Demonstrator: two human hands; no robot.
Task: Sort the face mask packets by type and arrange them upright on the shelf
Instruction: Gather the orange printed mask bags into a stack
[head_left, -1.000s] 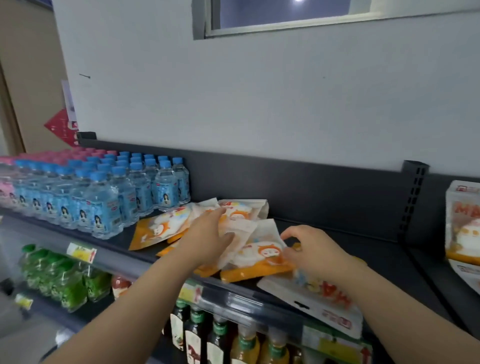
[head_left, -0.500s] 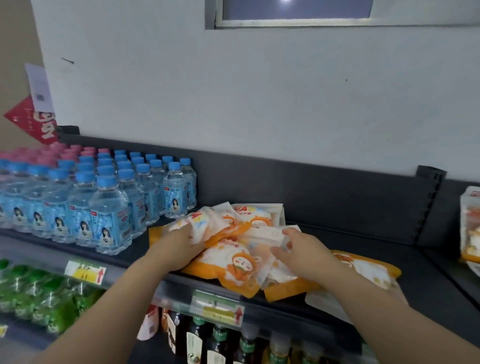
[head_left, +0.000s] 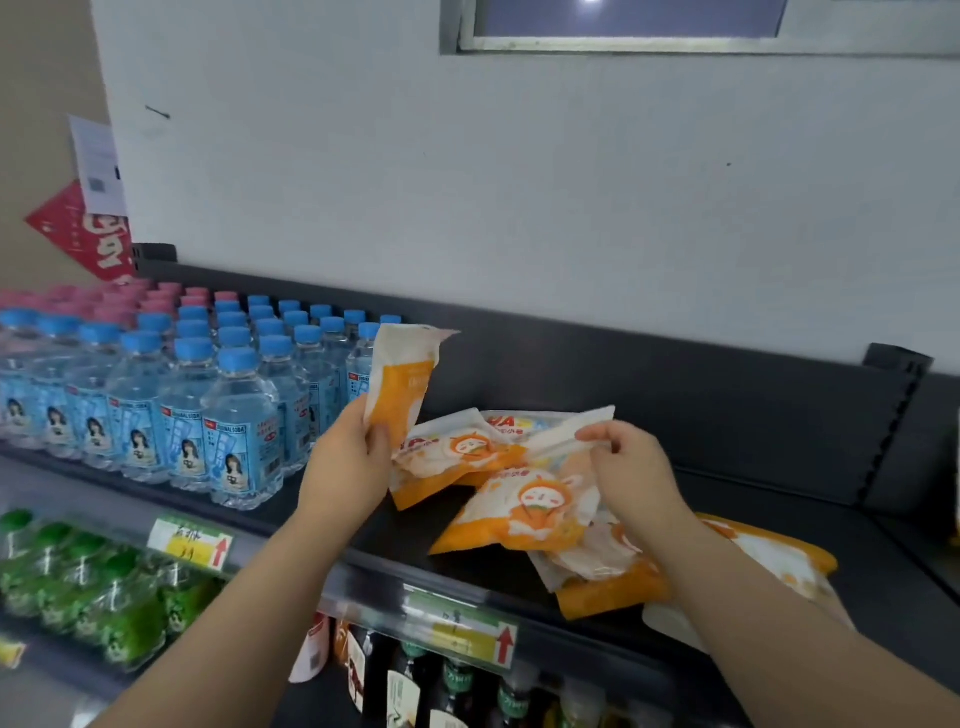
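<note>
Several orange-and-white face mask packets (head_left: 524, 512) lie in a loose heap on the dark shelf (head_left: 753, 499). My left hand (head_left: 348, 462) holds one orange-and-white packet (head_left: 402, 384) upright, lifted above the heap beside the water bottles. My right hand (head_left: 631, 470) pinches the white top edge of another packet (head_left: 561, 434) that rests on the pile. More packets (head_left: 613, 577) lie under my right forearm, partly hidden. One orange packet (head_left: 779, 556) lies flat to the right.
Rows of blue-capped water bottles (head_left: 228, 415) fill the shelf's left side, with pink-capped ones (head_left: 130, 299) behind. A black back panel (head_left: 675, 379) bounds the shelf. Green bottles (head_left: 104, 597) and dark bottles (head_left: 415, 686) stand on the shelf below, behind price tags (head_left: 462, 631).
My left hand has lifted one packet from the heap and turned it upright. My right hand has moved from pressing on the pile to pinching a packet's top edge.
</note>
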